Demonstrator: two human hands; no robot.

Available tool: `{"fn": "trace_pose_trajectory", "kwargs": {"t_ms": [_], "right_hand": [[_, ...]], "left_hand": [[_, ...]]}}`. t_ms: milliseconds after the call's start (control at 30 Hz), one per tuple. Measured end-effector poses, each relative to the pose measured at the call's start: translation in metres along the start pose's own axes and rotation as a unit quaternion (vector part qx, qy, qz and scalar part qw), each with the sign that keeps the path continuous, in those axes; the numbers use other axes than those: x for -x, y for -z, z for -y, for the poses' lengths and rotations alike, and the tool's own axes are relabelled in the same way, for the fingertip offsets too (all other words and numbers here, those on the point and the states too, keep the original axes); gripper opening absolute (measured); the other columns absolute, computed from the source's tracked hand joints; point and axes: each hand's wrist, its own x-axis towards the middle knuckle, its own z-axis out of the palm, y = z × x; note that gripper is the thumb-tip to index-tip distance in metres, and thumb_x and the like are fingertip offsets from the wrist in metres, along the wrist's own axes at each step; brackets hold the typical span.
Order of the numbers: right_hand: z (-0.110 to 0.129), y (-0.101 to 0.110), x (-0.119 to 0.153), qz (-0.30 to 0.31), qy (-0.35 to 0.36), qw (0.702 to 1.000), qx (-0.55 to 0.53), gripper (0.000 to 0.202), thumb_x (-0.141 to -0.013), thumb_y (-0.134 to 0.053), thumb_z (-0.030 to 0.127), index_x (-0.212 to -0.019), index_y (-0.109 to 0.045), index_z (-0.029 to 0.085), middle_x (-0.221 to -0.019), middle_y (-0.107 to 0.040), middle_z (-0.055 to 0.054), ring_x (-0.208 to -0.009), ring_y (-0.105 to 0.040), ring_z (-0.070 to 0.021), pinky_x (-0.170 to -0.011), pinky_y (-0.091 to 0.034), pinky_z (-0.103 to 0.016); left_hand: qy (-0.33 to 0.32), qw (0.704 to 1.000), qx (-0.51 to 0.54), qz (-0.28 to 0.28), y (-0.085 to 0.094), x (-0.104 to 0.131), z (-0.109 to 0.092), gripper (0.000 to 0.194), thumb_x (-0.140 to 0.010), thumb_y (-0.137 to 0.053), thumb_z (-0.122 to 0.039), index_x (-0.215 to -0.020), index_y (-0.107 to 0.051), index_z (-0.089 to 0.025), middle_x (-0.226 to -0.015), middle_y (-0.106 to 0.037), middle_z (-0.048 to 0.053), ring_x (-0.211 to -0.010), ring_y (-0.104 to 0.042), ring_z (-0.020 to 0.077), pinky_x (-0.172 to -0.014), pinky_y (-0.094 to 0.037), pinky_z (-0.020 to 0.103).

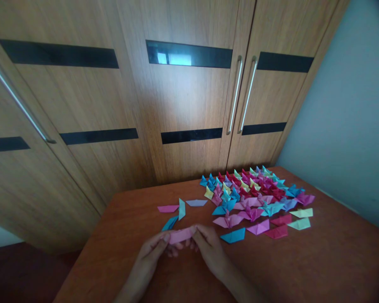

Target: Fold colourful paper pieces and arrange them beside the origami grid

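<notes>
A pink strip of folded paper [181, 235] is stretched between my two hands, just above the table. My left hand [154, 248] pinches its left end between thumb and fingers. At the right end, my right hand [206, 242] grips it the same way; some fingertips curl underneath, partly hidden. Just beyond lie loose folded paper pieces: a blue one [169, 223], a pale green one [182, 209], a pink one [168, 208] and a lilac one [196, 203]. Right of my hands rests another blue folded piece [233, 235].
Rows of colourful origami pieces [249, 189] cover the table's back right. In front of them lie several flat folded pieces, including a red one [277, 231]. The brown wooden table [120, 235] stands against a wardrobe [189, 101] with metal handles; a pale wall [341, 126] rises at right.
</notes>
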Motion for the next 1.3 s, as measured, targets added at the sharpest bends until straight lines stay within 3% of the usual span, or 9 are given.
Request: {"fn": "trace_pose_trajectory", "kwargs": {"t_ms": [167, 400, 567, 733, 900, 1100, 1200, 1300], "right_hand": [[-0.005, -0.001, -0.001, -0.021, -0.005, 0.999, 0.038, 0.036, -0.086, -0.053, 0.046, -0.071, -0.064, 0.015, -0.062, -0.062, 0.000, -0.056, -0.054, -0.0106, -0.053, -0.039, -0.020], [-0.004, 0.002, 0.002, -0.011, 0.039, 0.993, 0.110, 0.041, -0.090, -0.047, 0.037, -0.058, -0.060, 0.016, -0.054, -0.057, 0.002, -0.052, -0.052, -0.0093, -0.053, -0.037, -0.019], [0.007, 0.001, 0.002, -0.056, 0.063, 0.980, 0.178, 0.020, -0.086, -0.054, 0.030, -0.075, -0.066, 0.017, -0.070, -0.066, 0.000, -0.063, -0.058, -0.0116, -0.059, -0.041, -0.020], [0.015, 0.007, 0.013, -0.073, 0.068, 0.971, 0.217, 0.019, -0.086, -0.052, 0.030, -0.078, -0.066, 0.019, -0.073, -0.067, -0.001, -0.067, -0.060, -0.0130, -0.062, -0.045, -0.020], [0.007, 0.052, 0.059, -0.179, -0.018, 0.951, 0.250, 0.027, -0.082, -0.057, 0.042, -0.093, -0.067, 0.020, -0.077, -0.069, -0.003, -0.068, -0.064, -0.0155, -0.061, -0.050, -0.020], [-0.015, 0.143, 0.118, -0.188, -0.121, 0.924, 0.310, 0.040, -0.082, -0.050, 0.053, -0.090, -0.069, 0.019, -0.062, -0.067, -0.001, -0.056, -0.064, -0.0169, -0.055, -0.053, -0.021], [-0.021, 0.173, 0.128, -0.201, -0.120, 0.898, 0.374, 0.042, -0.079, -0.052, 0.057, -0.088, -0.071, 0.021, -0.079, -0.073, -0.004, -0.071, -0.069, -0.0202, -0.063, -0.055, -0.022], [-0.026, 0.184, 0.130, -0.210, -0.105, 0.860, 0.453, 0.043, -0.079, -0.050, 0.058, -0.092, -0.070, 0.022, -0.094, -0.072, -0.006, -0.084, -0.069, -0.0226, -0.069, -0.057, -0.025]], "left_hand": [[0.004, 0.998, -0.045, -0.032, -0.001, 0.000, 0.000, 0.033, -0.084, -0.053, -0.041, -0.092, -0.071, -0.016, -0.078, -0.070, 0.007, -0.066, -0.059, 0.0186, -0.064, -0.046, 0.027], [0.017, 0.983, -0.179, -0.042, -0.003, 0.001, -0.003, 0.025, -0.077, -0.059, -0.037, -0.068, -0.070, -0.017, -0.065, -0.065, 0.003, -0.066, -0.057, 0.0183, -0.062, -0.042, 0.024], [0.019, 0.985, -0.172, -0.024, -0.003, 0.000, -0.001, 0.027, -0.083, -0.053, -0.037, -0.072, -0.069, -0.017, -0.067, -0.066, 0.004, -0.067, -0.059, 0.0192, -0.064, -0.044, 0.026], [0.008, 0.991, -0.135, -0.005, -0.004, 0.001, 0.001, 0.032, -0.086, -0.048, -0.038, -0.072, -0.067, -0.017, -0.069, -0.067, 0.005, -0.068, -0.060, 0.0192, -0.064, -0.045, 0.026], [0.019, 0.990, -0.117, -0.072, -0.001, 0.001, 0.006, 0.028, -0.085, -0.051, -0.039, -0.084, -0.067, -0.017, -0.069, -0.068, 0.004, -0.066, -0.059, 0.0179, -0.064, -0.046, 0.025], [0.026, 0.989, -0.105, -0.097, -0.001, -0.001, 0.008, 0.029, -0.083, -0.052, -0.042, -0.082, -0.067, -0.018, -0.068, -0.068, 0.003, -0.066, -0.060, 0.0175, -0.064, -0.047, 0.024], [0.027, 0.990, -0.101, -0.092, -0.001, -0.002, 0.011, 0.028, -0.082, -0.053, -0.042, -0.082, -0.067, -0.018, -0.069, -0.068, 0.003, -0.066, -0.060, 0.0174, -0.064, -0.047, 0.024], [0.023, 0.990, -0.106, -0.087, 0.000, -0.003, 0.014, 0.029, -0.083, -0.052, -0.043, -0.083, -0.068, -0.019, -0.069, -0.068, 0.003, -0.067, -0.061, 0.0176, -0.064, -0.047, 0.025]]}}
